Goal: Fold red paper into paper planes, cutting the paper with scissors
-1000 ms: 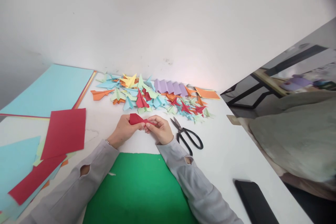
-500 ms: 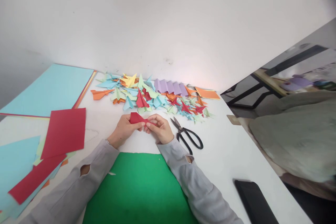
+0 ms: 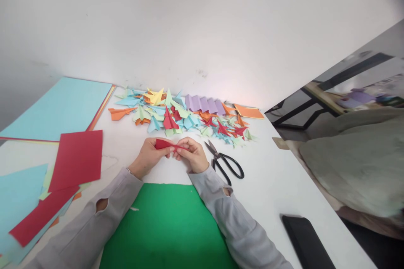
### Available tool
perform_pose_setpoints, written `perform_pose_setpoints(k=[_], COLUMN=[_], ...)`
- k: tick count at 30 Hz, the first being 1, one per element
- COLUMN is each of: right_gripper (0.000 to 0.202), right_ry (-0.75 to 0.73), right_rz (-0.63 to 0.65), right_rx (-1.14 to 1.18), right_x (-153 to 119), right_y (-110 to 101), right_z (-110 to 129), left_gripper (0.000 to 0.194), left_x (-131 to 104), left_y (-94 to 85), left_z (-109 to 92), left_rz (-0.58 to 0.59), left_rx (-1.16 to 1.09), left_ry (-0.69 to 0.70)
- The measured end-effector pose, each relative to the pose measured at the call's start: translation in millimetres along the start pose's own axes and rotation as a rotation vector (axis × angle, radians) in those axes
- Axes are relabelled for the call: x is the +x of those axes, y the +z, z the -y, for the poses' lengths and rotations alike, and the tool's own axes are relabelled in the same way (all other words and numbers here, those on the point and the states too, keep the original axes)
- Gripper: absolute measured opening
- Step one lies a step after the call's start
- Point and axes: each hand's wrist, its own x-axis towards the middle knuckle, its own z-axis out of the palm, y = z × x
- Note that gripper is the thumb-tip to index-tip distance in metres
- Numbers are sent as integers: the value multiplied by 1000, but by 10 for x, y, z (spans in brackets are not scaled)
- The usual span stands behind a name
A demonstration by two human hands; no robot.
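Observation:
A small folded piece of red paper [image 3: 163, 143] is held between my two hands, just above the white table. My left hand [image 3: 148, 156] grips its wider left end, with the thumb along the near side. At the narrow right end, my right hand [image 3: 193, 154] pinches the paper between thumb and fingers. The fingertips of both hands almost meet and cover part of the folds. Just beyond my hands lies a heap of small folded paper planes [image 3: 170, 119] in several colours. Black-handled scissors [image 3: 222, 159] lie partly open to the right of my right hand.
A green sheet [image 3: 167, 227] lies under my forearms. Large blue sheets [image 3: 63, 105], a red sheet [image 3: 77, 159] and paper strips are at left. A purple pleated paper [image 3: 205, 104] and orange paper [image 3: 249, 112] stand near the wall. A black flat object [image 3: 306, 239] lies front right.
The upper flap of the red paper at my left hand has come down, so the paper now looks narrower. My hands have stayed nearly in place.

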Motion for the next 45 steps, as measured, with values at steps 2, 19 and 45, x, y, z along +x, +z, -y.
perform_pose_setpoints(k=[2, 19, 45], right_gripper=[26, 20, 13], right_ry=[-2, -35, -85], right_rz=[-6, -19, -148], right_rx=[-1, 40, -56], right_x=[2, -4, 1], right_y=[2, 18, 12], right_z=[-1, 7, 3], left_gripper=[18, 13, 7], left_x=[-8, 11, 21], left_y=[8, -22, -71], left_z=[-7, 20, 25], left_rz=[0, 63, 119], left_rx=[21, -22, 108], left_ry=[1, 47, 316])
